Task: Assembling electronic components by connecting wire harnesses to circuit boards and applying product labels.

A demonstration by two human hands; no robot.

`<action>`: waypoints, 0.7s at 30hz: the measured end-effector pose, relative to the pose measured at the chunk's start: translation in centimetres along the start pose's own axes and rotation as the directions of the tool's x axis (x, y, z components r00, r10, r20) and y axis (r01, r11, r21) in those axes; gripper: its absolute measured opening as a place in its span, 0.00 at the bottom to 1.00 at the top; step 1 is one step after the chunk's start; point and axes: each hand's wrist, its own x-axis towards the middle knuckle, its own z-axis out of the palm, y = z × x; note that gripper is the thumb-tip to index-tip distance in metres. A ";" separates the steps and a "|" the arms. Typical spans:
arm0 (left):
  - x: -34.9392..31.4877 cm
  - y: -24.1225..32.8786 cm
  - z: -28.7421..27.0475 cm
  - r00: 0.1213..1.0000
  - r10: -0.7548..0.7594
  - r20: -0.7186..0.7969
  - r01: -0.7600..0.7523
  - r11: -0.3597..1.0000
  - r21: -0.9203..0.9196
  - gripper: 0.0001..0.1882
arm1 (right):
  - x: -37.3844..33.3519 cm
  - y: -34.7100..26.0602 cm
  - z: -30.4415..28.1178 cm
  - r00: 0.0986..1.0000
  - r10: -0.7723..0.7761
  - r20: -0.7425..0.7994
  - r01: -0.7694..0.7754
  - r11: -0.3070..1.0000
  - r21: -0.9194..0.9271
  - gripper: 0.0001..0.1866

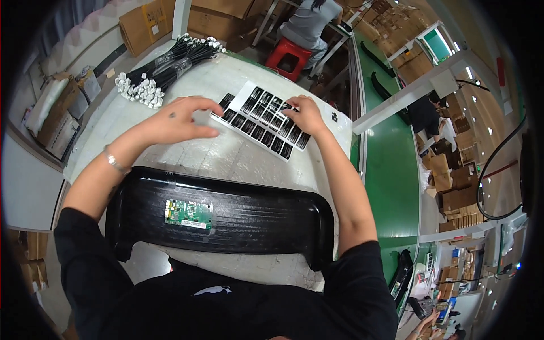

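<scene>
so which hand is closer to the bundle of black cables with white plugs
Left. The left hand hovers just right of and below the cable bundle, a short gap from its white plugs. The right hand rests farther right, on the sheet of black labels.

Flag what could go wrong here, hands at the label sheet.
1. The right hand rests on the label sheet, so a peel may lift or crease neighbouring black labels.
2. The small green circuit board lies loose on the black tray and could slide.
3. The cable bundle lies near the table edge.
</scene>
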 end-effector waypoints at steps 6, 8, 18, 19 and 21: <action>7.2 1.7 3.4 0.963 0.260 -0.065 -0.267 0.954 -0.140 0.17 | -10.0 -5.5 -7.6 0.981 0.191 -0.018 -0.141 0.782 0.607 0.09; 8.4 4.0 4.3 0.955 0.278 0.104 -0.162 0.783 -0.601 0.19 | -13.0 -6.3 -9.0 0.968 0.249 0.034 -0.210 0.728 0.653 0.10; 4.7 13.2 9.8 0.919 0.349 -0.183 -0.394 0.783 -0.482 0.23 | -15.7 -10.6 -13.4 0.673 -0.277 -0.686 0.323 0.944 -0.064 0.14; 4.1 13.8 9.7 0.919 0.356 -0.169 -0.393 0.796 -0.460 0.23 | -15.9 -10.4 -13.2 0.672 -0.264 -0.692 0.319 0.946 -0.051 0.14; 3.9 14.5 10.2 0.846 0.474 -0.243 -0.531 0.794 -0.297 0.20 | -16.1 -10.3 -13.2 0.682 -0.237 -0.692 0.322 0.947 -0.007 0.13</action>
